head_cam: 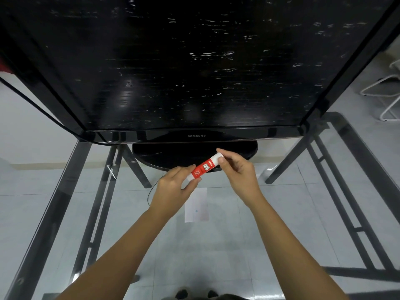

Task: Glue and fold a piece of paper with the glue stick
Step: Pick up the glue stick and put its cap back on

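A red and white glue stick (pixel 204 167) is held in the air between both hands, tilted up to the right. My left hand (pixel 173 189) grips its lower white end. My right hand (pixel 238 169) pinches the white cap at its upper end. A small white piece of paper (pixel 198 210) lies flat on the glass table just below and between my wrists, partly covered by my left hand.
A large black television (pixel 173 61) on an oval black base (pixel 162 152) stands at the far side of the glass table (pixel 216 245), close behind my hands. A thin black cable (pixel 150 194) runs by my left wrist. White chair legs (pixel 387 94) show at the right.
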Available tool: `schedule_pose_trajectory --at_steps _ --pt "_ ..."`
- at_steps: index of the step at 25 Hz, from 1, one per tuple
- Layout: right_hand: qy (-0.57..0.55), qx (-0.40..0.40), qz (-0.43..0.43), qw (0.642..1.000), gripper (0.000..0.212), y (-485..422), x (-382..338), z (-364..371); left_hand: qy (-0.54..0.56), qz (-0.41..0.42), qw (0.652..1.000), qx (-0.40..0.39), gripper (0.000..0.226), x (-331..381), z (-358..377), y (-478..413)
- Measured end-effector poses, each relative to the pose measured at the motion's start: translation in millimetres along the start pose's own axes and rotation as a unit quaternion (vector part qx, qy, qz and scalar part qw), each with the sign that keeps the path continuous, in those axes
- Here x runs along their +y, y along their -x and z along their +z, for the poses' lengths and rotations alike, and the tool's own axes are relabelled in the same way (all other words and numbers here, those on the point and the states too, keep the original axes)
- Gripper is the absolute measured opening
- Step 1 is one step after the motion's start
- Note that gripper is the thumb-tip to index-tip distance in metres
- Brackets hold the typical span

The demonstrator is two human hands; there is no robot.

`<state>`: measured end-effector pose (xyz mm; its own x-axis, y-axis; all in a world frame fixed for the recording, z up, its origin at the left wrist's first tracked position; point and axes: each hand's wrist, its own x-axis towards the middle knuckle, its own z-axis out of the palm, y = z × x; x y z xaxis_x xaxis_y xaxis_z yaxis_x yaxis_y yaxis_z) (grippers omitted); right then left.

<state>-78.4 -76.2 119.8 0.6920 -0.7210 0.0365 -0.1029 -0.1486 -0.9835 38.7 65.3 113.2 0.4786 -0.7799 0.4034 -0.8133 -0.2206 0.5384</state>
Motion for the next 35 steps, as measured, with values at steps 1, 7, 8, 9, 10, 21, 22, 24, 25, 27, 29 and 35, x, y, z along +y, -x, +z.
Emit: schedule_pose_trajectory --at_steps 1,7,8,9,10,21,22,24,25,27,29,35 --pt "0.000 -0.001 0.002 1.000 0.024 0.7 0.6 1.1 -0.002 0.001 1.000 0.001 0.042 -0.5 0.9 0.4" --pt "-0.014 0.009 0.035 0.999 0.040 7.3 8.6 5.6 -0.012 -0.010 1.000 0.004 0.044 -3.9 9.5 8.1" --pt "-0.036 0.009 0.051 0.998 0.051 8.6 10.7 7.6 -0.005 -0.012 1.000 0.006 0.043 -4.2 11.9 7.5" --pt "-0.053 0.008 0.079 0.995 0.062 9.4 13.6 10.0 0.004 -0.014 1.000 0.005 0.042 -5.0 14.7 6.5" --pt "-0.064 0.002 0.116 0.991 0.068 9.3 17.4 12.8 0.016 -0.014 1.000 0.002 0.041 -6.5 18.1 5.8" --pt "0.120 0.039 0.138 0.982 0.009 -4.5 77.7 5.1 -0.095 -0.161 0.962 -0.200 0.058 -91.0 75.0 47.0" --pt "0.136 0.028 0.136 0.981 0.011 -5.7 82.6 3.3 -0.123 -0.171 0.953 -0.219 0.059 -100.1 77.2 51.8" --pt "0.175 0.008 0.130 0.976 0.019 -6.8 91.1 -0.3 -0.169 -0.187 0.935 -0.251 0.061 -113.2 80.6 60.4" --pt "0.200 0.000 0.127 0.971 0.022 -7.2 94.5 -1.2 -0.184 -0.192 0.927 -0.263 0.061 -117.4 81.8 63.4" --pt "0.230 -0.010 0.124 0.965 0.026 -7.6 100.9 -2.2 -0.201 -0.192 0.918 -0.283 0.062 -123.1 84.5 67.5" --pt "0.236 -0.012 0.126 0.964 0.028 -5.8 103.3 -0.8 -0.195 -0.195 0.918 -0.284 0.063 -125.9 86.2 71.4" --pt "0.244 -0.020 0.119 0.962 0.032 -4.6 110.2 0.3 -0.187 -0.196 0.921 -0.280 0.063 -129.6 89.3 76.1"
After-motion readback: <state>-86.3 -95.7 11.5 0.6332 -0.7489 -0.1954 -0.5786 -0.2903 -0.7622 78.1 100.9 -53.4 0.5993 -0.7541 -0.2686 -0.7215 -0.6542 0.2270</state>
